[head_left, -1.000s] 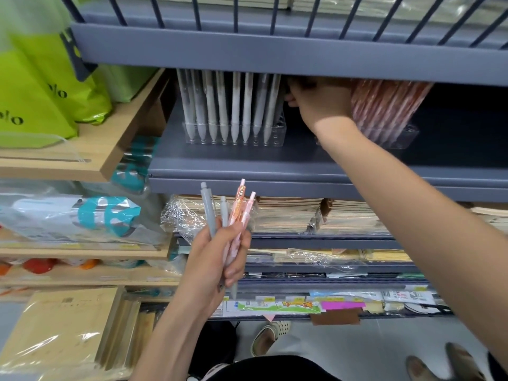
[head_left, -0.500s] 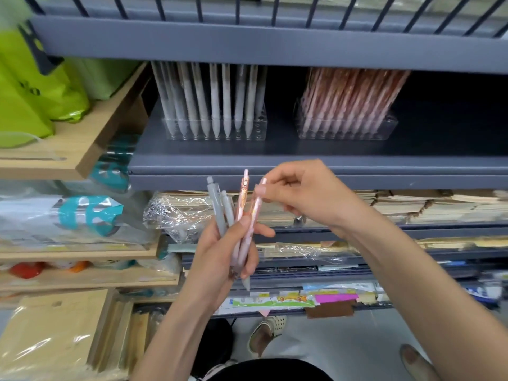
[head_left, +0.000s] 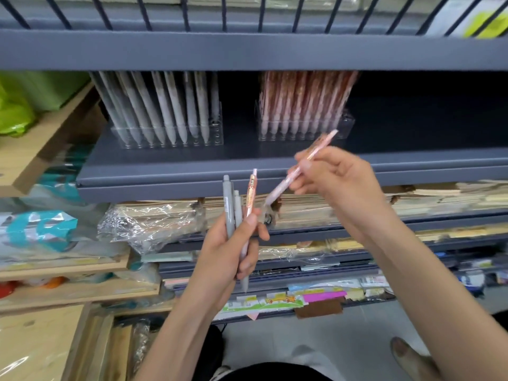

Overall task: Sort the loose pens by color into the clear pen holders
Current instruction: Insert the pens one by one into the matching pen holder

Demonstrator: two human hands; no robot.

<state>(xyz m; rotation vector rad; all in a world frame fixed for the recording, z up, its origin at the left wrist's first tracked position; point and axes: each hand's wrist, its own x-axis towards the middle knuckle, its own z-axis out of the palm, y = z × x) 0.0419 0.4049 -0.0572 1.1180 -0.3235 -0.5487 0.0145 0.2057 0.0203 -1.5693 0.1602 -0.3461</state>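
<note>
The right hand pinches one pink pen below the pink-filled clear holder on the shelf, likely bound for an empty slot there, while the left hand grips two grey pens and another pink one.

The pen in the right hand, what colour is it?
Pale pink, with an orange patterned clip end: the slim plastic pen in the right hand, head view.
</note>
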